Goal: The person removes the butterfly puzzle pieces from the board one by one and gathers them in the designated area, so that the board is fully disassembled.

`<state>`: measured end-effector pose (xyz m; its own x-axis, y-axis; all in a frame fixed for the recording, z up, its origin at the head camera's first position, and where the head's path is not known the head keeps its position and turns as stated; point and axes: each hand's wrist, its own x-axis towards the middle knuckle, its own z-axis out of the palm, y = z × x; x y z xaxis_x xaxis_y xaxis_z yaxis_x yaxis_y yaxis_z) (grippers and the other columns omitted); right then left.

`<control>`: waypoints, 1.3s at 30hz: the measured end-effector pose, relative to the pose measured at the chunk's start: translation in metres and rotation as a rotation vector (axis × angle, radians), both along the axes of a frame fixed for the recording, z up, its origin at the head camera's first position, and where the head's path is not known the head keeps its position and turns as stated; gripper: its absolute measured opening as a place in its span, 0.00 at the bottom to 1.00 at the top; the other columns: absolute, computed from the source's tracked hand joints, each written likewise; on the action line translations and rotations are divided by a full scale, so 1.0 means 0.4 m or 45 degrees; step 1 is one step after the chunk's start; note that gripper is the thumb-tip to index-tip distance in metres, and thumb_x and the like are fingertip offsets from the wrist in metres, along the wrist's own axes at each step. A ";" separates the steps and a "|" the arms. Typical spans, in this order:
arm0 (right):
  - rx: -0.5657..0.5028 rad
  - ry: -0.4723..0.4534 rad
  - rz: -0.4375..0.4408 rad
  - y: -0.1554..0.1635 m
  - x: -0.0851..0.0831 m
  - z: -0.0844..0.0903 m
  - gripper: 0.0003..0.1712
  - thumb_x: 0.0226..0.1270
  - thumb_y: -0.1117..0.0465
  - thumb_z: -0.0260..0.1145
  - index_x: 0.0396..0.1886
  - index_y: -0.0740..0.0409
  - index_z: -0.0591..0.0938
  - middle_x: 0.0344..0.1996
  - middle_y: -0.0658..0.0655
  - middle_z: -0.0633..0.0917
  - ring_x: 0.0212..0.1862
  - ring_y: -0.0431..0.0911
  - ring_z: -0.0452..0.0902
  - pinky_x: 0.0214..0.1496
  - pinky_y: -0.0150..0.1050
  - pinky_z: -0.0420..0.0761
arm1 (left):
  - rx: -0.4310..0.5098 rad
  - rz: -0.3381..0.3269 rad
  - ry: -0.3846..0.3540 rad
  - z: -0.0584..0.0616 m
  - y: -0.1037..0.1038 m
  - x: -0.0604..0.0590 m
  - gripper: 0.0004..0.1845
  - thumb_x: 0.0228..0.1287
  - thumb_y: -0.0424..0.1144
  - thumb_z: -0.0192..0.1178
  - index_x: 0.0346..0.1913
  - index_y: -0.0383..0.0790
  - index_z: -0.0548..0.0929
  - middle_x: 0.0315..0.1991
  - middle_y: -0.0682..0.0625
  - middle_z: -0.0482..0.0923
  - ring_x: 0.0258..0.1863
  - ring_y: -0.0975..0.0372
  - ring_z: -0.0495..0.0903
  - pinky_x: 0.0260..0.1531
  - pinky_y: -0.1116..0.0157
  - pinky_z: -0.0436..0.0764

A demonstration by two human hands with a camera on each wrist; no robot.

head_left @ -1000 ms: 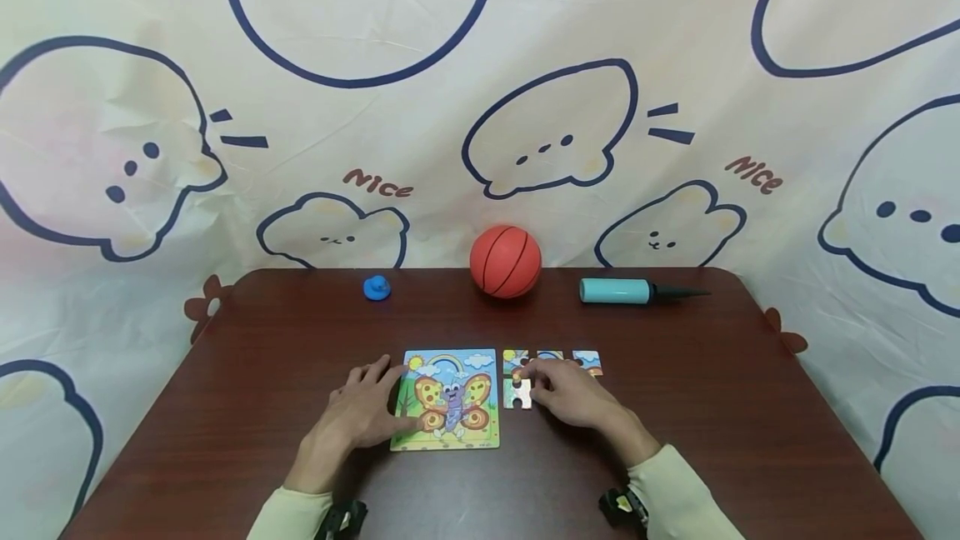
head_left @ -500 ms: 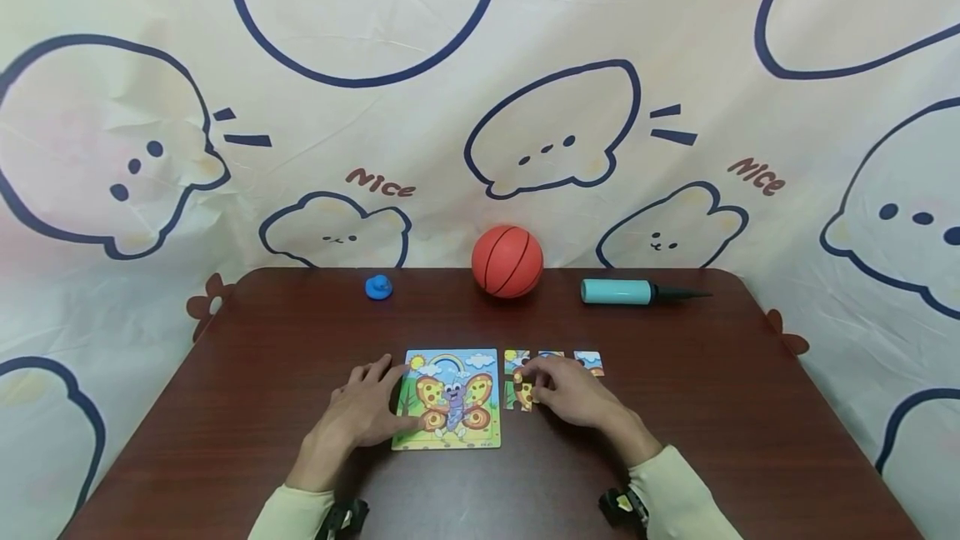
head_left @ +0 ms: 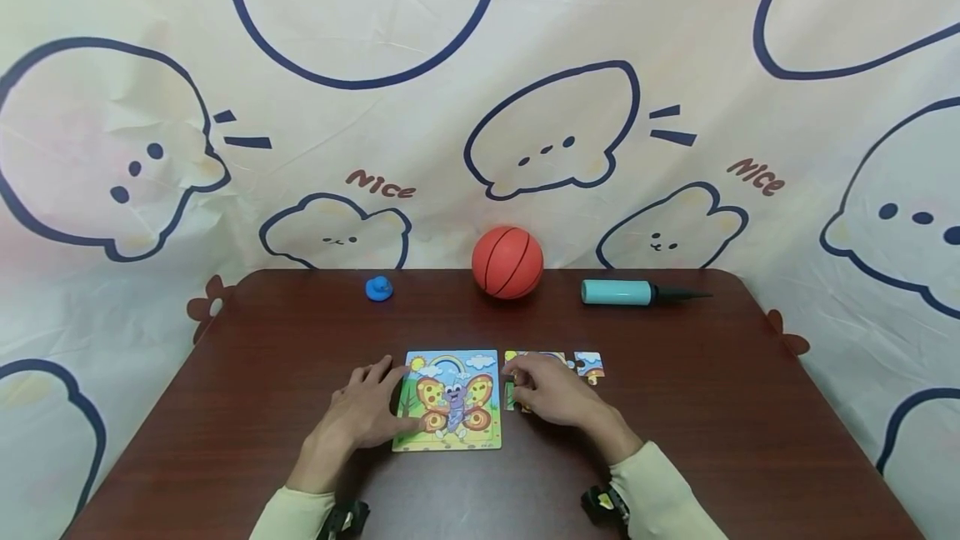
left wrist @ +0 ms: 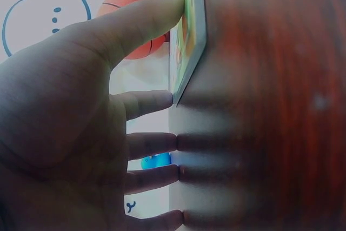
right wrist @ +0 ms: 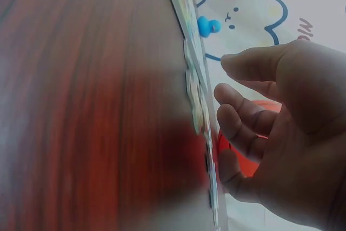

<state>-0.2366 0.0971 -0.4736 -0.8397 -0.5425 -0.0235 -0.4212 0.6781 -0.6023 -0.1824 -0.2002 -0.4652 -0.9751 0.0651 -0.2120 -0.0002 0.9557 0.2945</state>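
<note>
Curtain with cartoon faces hangs behind the brown table and fills the far side. On the table's far edge, from left to right, you see a small blue toy, an orange ball and a teal pump.

Nearer to you lies the butterfly puzzle board, flat on the table. Your left hand rests on the board's left edge: the fingers are almost straight and spread, the thumb presses the near left corner, and the other fingertips lie on the table beside the board. It grips nothing.

Just right of the board lie the loose puzzle pieces in a small group, touching each other. Your right hand covers them; its fingers are bent and the tips are at the pieces. In the right wrist view the fingers are curled just beside the pieces, but you cannot tell if they pinch one. One more single piece lies a little to the right, apart from the hand.
</note>
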 end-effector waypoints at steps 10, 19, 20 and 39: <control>0.087 0.012 0.036 -0.061 0.011 0.004 0.15 0.65 0.57 0.66 0.51 0.45 0.82 0.29 0.43 0.75 0.34 0.38 0.70 0.36 0.34 0.72 | 0.017 -0.004 -0.011 0.000 -0.002 0.003 0.51 0.42 0.69 0.68 0.70 0.48 0.68 0.74 0.38 0.57 0.68 0.38 0.59 0.55 0.29 0.65; 0.201 0.083 0.096 -0.115 0.015 -0.001 0.15 0.63 0.56 0.66 0.50 0.42 0.83 0.35 0.43 0.79 0.36 0.36 0.71 0.38 0.34 0.73 | 0.018 -0.007 -0.013 0.000 -0.005 0.003 0.52 0.41 0.70 0.68 0.69 0.47 0.68 0.73 0.37 0.58 0.67 0.37 0.60 0.54 0.29 0.65; 0.202 0.083 0.104 -0.119 0.015 0.001 0.15 0.63 0.56 0.66 0.50 0.42 0.83 0.36 0.43 0.79 0.36 0.36 0.71 0.38 0.34 0.73 | 0.017 -0.007 -0.013 0.001 -0.005 0.002 0.52 0.41 0.70 0.68 0.69 0.47 0.68 0.73 0.36 0.58 0.67 0.37 0.60 0.54 0.29 0.65; 0.398 0.164 0.059 -0.181 0.019 0.001 0.23 0.59 0.43 0.68 0.53 0.43 0.83 0.42 0.46 0.78 0.41 0.39 0.70 0.45 0.40 0.75 | 0.002 -0.016 -0.006 0.003 -0.002 -0.004 0.51 0.42 0.70 0.68 0.69 0.49 0.68 0.73 0.37 0.58 0.67 0.37 0.60 0.53 0.28 0.65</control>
